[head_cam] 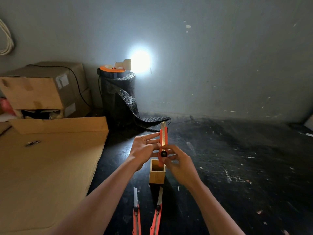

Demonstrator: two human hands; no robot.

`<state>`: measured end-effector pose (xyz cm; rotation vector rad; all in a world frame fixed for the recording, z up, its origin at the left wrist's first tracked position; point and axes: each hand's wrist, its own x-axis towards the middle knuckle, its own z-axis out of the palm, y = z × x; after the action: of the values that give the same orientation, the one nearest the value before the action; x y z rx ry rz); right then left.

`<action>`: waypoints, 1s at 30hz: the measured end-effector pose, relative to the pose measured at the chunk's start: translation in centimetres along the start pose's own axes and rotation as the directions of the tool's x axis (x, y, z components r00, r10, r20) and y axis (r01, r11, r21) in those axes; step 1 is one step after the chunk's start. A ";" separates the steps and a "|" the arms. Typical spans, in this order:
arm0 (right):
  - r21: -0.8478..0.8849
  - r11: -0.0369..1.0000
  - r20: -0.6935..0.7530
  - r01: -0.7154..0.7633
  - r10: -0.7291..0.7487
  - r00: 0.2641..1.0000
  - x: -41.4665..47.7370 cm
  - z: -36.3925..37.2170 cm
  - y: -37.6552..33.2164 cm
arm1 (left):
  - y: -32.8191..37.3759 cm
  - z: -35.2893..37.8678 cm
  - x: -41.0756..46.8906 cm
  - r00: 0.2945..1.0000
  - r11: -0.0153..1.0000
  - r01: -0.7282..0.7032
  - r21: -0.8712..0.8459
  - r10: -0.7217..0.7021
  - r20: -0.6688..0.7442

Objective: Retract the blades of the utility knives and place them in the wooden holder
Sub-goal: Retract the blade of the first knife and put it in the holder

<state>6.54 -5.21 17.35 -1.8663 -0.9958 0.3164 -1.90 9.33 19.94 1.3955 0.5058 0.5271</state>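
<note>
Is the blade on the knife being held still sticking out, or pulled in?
Sticking out: on the held knife, a short silver blade tip shows past the orange body's top end.

I see one orange knife (163,141) upright above the open, square wooden holder (157,173), blade tip out; two more (136,216) (157,214) lie flat nearer me, blades extended.

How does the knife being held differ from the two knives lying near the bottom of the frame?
The held knife is upright above the wooden holder, gripped by the left hand and right hand; the floor knives lie flat and untouched. The held knife shows only a short blade tip; the floor knives' blades are well extended. All have orange bodies with black sliders.
</note>
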 end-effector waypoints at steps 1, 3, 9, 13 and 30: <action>-0.011 1.000 0.006 0.012 -0.012 1.000 0.0 0.0 0.1 | 0.0 0.0 0.1 1.000 1.000 0.001 0.000 -0.001 -0.005; -0.019 1.000 -0.007 0.007 -0.008 1.000 0.2 0.0 0.2 | -0.1 0.0 0.2 1.000 1.000 0.006 0.003 -0.006 -0.004; -0.008 1.000 -0.003 0.013 -0.013 1.000 0.4 0.0 0.6 | -0.2 0.6 0.2 1.000 1.000 0.006 0.009 -0.006 0.007; -0.044 0.999 0.033 0.022 -0.021 0.999 0.8 -0.3 1.0 | -0.3 0.4 0.6 1.000 1.000 0.003 -0.001 -0.003 -0.002; 0.192 0.981 -0.059 -0.044 0.056 0.997 6.0 0.0 3.9 | -5.3 0.2 3.1 1.000 1.000 -0.022 -0.001 0.022 0.008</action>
<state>12.28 -1.50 15.19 -1.7187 -0.8466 0.3667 0.95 10.55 14.62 1.4034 0.4838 0.5391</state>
